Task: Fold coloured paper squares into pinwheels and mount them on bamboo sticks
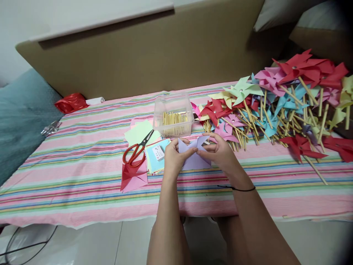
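Left-hand grip (175,156), right-hand grip (221,152): purple paper (196,162) between, extending below pinch.

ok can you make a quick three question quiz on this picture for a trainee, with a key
1. What do the left hand and right hand both hold?
a) a crumpled red plastic bag
b) a light-purple paper sheet with curled-in corners
c) a teal fabric cushion
2. True or false: as pictured, the red-handled metal scissors lie left of the clear rectangular plastic box.
3. Fill in: inside the box lie thin, straight, tan ____.

Key: 1. b; 2. true; 3. sticks.
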Action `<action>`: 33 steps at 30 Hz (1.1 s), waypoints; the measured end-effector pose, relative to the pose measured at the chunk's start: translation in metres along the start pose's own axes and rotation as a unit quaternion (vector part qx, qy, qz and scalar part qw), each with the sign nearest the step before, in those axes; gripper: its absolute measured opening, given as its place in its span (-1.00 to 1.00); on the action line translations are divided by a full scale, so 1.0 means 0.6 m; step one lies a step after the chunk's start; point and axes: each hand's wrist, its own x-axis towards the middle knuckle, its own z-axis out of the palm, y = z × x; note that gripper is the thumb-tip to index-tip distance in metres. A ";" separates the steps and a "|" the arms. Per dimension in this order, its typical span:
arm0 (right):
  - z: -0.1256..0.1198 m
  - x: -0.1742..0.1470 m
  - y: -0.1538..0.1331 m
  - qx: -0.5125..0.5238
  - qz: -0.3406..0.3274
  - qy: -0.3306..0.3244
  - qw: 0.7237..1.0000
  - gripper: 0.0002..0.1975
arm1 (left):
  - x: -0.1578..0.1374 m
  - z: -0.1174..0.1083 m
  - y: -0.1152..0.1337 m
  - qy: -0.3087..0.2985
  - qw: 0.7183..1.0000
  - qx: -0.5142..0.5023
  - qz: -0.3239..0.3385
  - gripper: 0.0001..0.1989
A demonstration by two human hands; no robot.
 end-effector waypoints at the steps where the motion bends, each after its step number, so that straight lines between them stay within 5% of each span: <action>1: 0.002 -0.001 -0.001 0.003 0.001 0.005 1.000 -0.36 | -0.001 -0.001 0.002 -0.006 1.000 -0.002 -0.008 -0.68; 9: 0.007 -0.002 -0.004 0.034 0.015 0.057 0.998 -0.32 | -0.001 -0.016 0.008 -0.052 0.994 -0.043 -0.085 -0.57; 33: 0.008 0.000 -0.002 0.004 0.015 0.068 0.998 -0.28 | -0.002 -0.010 0.006 -0.051 0.997 -0.019 -0.063 -0.55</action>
